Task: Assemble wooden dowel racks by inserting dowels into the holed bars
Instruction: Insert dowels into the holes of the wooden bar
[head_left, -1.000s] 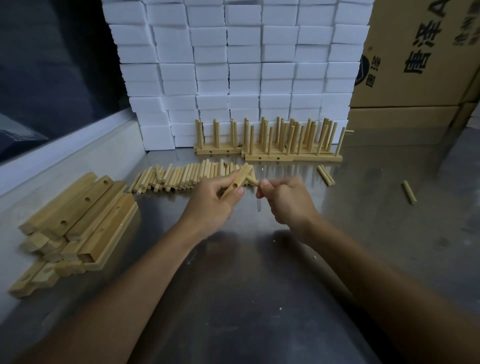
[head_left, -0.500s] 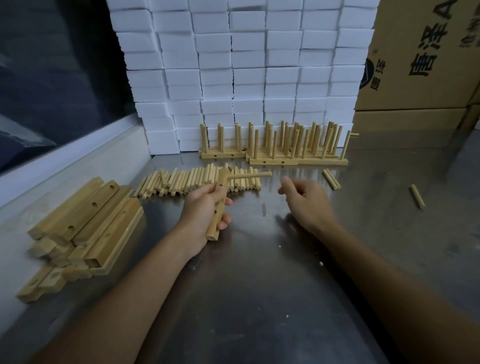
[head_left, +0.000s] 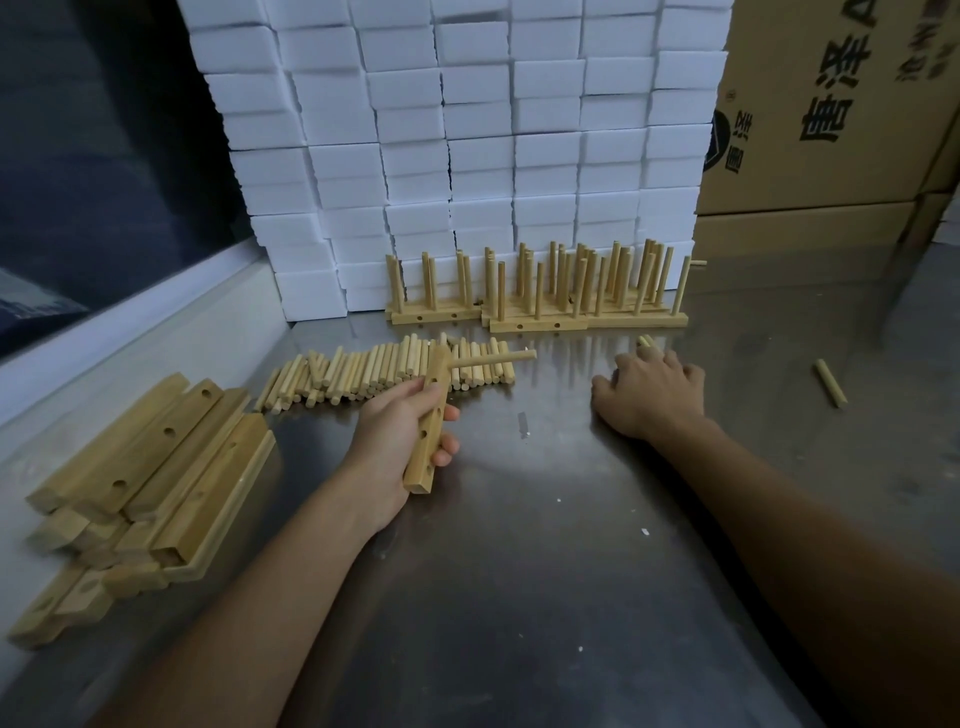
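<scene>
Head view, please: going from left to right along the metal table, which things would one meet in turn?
Stack of holed bars → held bar in the left hand → right hand → lone dowel.

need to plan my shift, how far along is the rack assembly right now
Done: several finished racks stand against the white boxes.
In hand: the left hand grips a holed bar with one dowel seated and three holes showing empty; the right hand reaches to loose dowels on the table.
Left: a pile of bars and a row of dowels remain.
</scene>
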